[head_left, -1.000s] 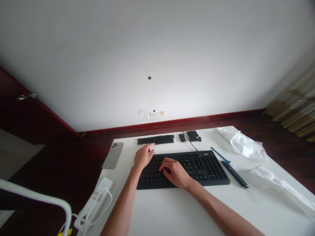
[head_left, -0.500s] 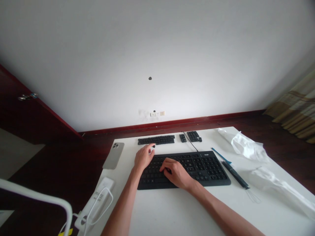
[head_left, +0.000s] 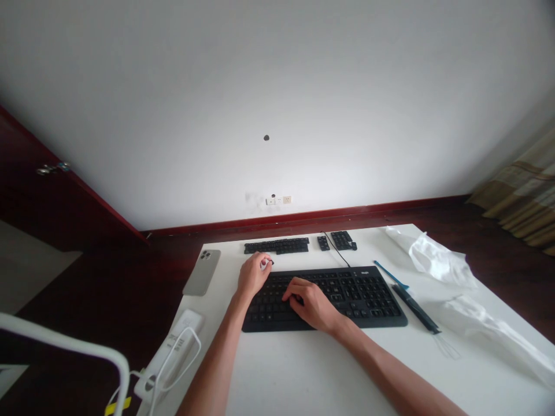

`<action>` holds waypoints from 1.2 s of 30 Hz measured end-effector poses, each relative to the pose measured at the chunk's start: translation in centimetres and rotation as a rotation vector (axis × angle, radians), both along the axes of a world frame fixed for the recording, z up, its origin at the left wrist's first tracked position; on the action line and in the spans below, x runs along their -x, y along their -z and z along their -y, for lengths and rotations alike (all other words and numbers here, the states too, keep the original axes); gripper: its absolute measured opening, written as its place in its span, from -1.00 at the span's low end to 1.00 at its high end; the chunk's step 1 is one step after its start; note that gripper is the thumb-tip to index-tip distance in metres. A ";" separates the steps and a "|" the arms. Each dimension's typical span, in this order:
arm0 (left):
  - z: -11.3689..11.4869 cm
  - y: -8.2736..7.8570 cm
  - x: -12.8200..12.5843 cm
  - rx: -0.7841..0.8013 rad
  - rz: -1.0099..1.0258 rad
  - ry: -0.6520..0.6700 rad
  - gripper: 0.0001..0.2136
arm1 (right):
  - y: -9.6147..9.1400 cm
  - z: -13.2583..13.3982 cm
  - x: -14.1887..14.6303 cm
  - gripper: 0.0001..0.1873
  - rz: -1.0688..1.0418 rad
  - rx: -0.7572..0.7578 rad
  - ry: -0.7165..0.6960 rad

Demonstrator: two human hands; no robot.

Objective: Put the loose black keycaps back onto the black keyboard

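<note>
A black keyboard [head_left: 347, 294] lies on the white table [head_left: 303, 370]. My left hand [head_left: 254, 274] hovers at the keyboard's far left corner, its fingertips pinched round a small black keycap [head_left: 271, 262]. My right hand [head_left: 312, 303] rests on the keyboard's left half with curled fingers pressing on the keys. Behind the keyboard sit a long row of loose black keycaps [head_left: 277, 246] and two smaller groups of keycaps [head_left: 342, 240].
A grey phone [head_left: 202, 271] lies face down at the table's left edge. A white device with a cable [head_left: 173, 358] sits near the front left corner. A blue tool [head_left: 388, 274], a black wire keycap puller [head_left: 418, 312] and crumpled white plastic [head_left: 437, 260] lie to the right.
My left hand has closed its fingertips on a small keycap from the row and drawn it back slightly toward the keyboard. My right hand has stayed on the keys.
</note>
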State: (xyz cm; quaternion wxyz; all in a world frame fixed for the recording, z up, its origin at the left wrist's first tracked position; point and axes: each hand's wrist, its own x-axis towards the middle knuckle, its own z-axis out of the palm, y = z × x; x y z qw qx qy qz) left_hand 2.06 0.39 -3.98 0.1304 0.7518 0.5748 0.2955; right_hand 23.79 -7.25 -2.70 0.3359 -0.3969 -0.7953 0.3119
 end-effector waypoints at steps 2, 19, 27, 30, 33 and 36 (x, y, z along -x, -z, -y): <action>0.2 -0.4 -0.1 -0.033 0.044 0.042 -0.88 | -0.1 0.1 -0.1 -0.61 -0.019 0.007 -0.008; 2.8 -3.2 -3.1 0.024 0.079 0.390 -0.87 | 0.7 -1.4 -1.6 -0.60 -0.164 0.015 0.196; 2.9 -3.4 -3.2 0.087 0.069 0.414 -0.85 | 0.5 -1.2 -1.4 -0.78 -0.132 -0.006 0.207; 3.0 -3.5 -3.3 0.110 0.097 0.414 -0.80 | 0.4 -1.2 -1.5 -0.73 -0.115 -0.045 0.236; 3.0 -3.6 -3.3 0.110 0.122 0.428 -0.79 | 0.4 -1.2 -1.6 -0.73 -0.098 -0.060 0.248; 2.9 -3.6 -3.3 0.112 0.132 0.412 -0.80 | 0.5 -1.3 -1.7 -0.73 -0.098 -0.040 0.252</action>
